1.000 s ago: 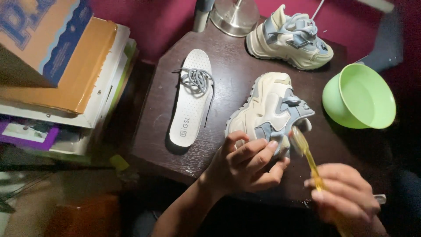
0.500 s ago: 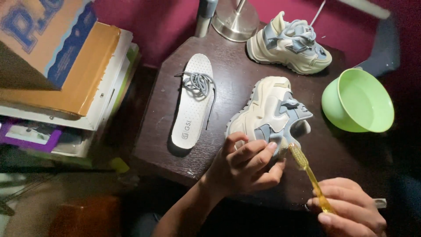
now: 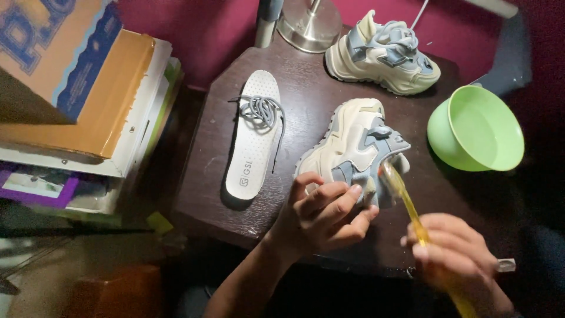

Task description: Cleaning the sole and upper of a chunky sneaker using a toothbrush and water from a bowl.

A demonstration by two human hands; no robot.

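One sneaker point(image 3: 353, 147) lies on its side on the dark table point(image 3: 306, 82), steadied by the left hand point(image 3: 323, 215); the right hand point(image 3: 462, 259), closed around a yellow toothbrush point(image 3: 406, 200), scrubs its side. The second sneaker point(image 3: 382, 53) waits upright.

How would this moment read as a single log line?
left hand: steadies sneaker | right hand: holds yellow toothbrush, bristles at sneaker | nearby: green bowl, insole

Sneaker point(image 3: 353, 147) under left hand point(image 3: 323, 215): matt cream and grey-blue panels, chunky rubbery sole. Toothbrush point(image 3: 412, 209) beside it: translucent yellow plastic, glossy. Bowl point(image 3: 477, 129) right of sneaker: smooth green plastic. Table point(image 3: 306, 88): dark wood, dull sheen. Lamp base point(image 3: 309, 26) behind sneaker: brushed metal.
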